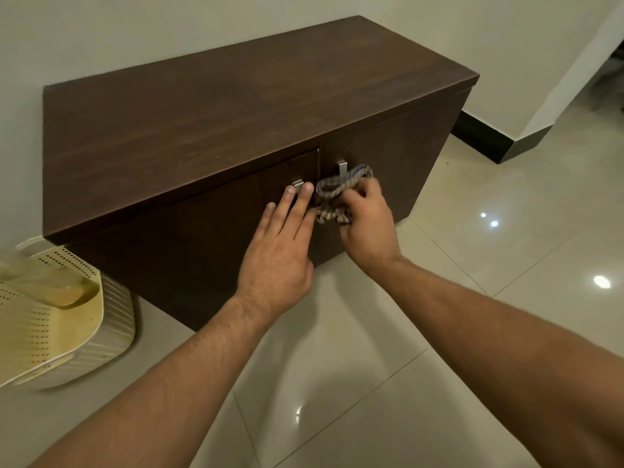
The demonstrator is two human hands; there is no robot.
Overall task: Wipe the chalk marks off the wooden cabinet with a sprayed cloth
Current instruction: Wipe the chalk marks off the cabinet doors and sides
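**dusty_k:** ok so what are your hands actually doing there?

**me:** My right hand (366,224) has its fingers curled tight round the cloth (337,194). It's bunched into a wad and held up against the right door of the cabinet (202,123), right at the right handle (342,168). My left hand (275,265) is flat, fingers straight, holding nothing. It's laid on the left door with two fingertips (307,188) touching the left handle (298,184).

**dusty_k:** anything you can't see properly?

**me:** Yeah, a few things. My right hand covers a good part of the cloth, and the wad hides the lower end of the right handle. My fingertips cover most of the left one. Chalk is hard to make out: just a few faint pale flecks on the top near the front edge, and I can't say what they are. The basket (84,332) on the floor (405,383) to the left is blurry and cut off at the edge, with something yellowish in it I can't identify.

**dusty_k:** and the cabinet itself?

**me:** It's dark brown with wood grain running along the top, and it has two doors with small metal handles near the middle seam. It sits against a pale wall (101,35) over glossy light tiles. The cloth is striped, bluish and beige.
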